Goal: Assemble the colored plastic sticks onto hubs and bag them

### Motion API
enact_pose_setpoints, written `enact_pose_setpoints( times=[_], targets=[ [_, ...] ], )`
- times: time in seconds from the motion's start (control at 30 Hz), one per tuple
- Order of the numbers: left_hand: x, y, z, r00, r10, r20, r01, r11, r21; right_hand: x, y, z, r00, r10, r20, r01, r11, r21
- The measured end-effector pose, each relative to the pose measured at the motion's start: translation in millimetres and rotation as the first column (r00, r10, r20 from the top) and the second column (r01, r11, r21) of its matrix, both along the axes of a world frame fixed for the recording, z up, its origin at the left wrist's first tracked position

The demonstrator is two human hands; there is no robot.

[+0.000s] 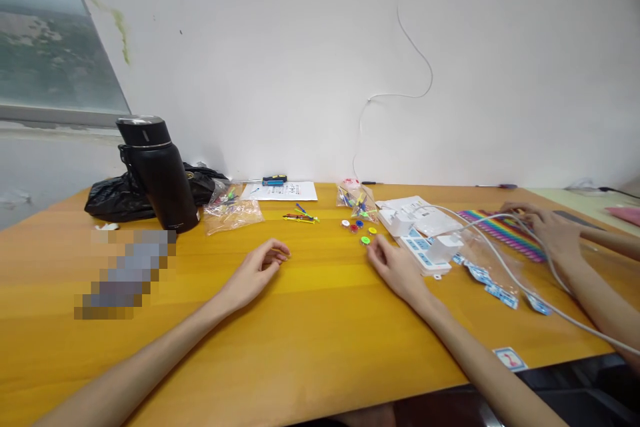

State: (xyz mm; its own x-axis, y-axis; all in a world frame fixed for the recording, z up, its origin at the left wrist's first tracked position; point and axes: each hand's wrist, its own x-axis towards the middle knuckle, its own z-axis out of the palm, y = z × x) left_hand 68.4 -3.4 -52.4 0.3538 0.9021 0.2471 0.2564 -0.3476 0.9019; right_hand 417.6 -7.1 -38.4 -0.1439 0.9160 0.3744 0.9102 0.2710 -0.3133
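My left hand [257, 271] rests on the wooden table, its fingers loosely bent and apart, with nothing in them. To its right, my right hand [397, 270] lies with loosely curled fingers beside a green disc [365, 240]; I see nothing held in it. Beyond that disc are a yellow disc [373, 231], a red disc [354, 229], a blue disc [359, 223] and a white disc [345, 223]. Small coloured plastic sticks [301, 217] lie in the middle, farther back. A clear bag of coloured pieces [359, 201] stands behind the discs.
A black bottle [163, 173] and black plastic bag [115, 197] stand at left, near a blurred-out object [130, 270]. Right of my hand is a power strip [425, 255] with plugs and white cables. Another person's hands [550, 233] touch a rainbow-striped item [505, 233].
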Motion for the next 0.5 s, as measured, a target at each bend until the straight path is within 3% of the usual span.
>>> enact_pose_setpoints(
  times=[0.13,0.33,0.5],
  targets=[
    [2.9,-7.1,4.9,0.992,-0.009,-0.126,0.02,0.996,0.092,-33.3,5.6,-2.0,0.967,0.219,0.131,-0.212,0.975,-0.067],
    [-5.9,-4.2,12.7,0.977,0.064,-0.205,-0.034,0.989,0.145,-88.6,42.0,-4.4,0.97,0.193,0.149,-0.186,0.981,-0.056],
    [-24.7,11.8,9.6,0.96,0.138,-0.243,-0.092,0.977,0.193,-97.2,54.2,-5.3,0.972,0.223,0.072,-0.218,0.974,-0.066]
  ],
)
